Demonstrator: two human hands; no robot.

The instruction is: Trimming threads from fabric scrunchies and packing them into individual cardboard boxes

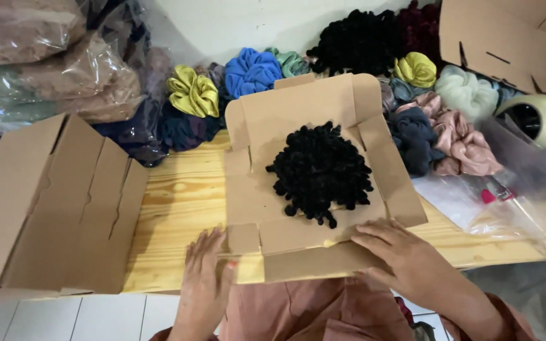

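My hands rest on a plain tan cardboard box [323,158] holding a black scrunchie [320,172]; behind lie yellow [192,93] and blue [252,71] scrunchies.

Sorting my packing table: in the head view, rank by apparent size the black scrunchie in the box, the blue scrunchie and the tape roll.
1. black scrunchie, clearly largest.
2. blue scrunchie and tape roll look alike, so unranked.

Flat brown cardboard box [314,183], flaps splayed open (near flap folded), on wooden table; black scrunchie [320,172] centred inside.
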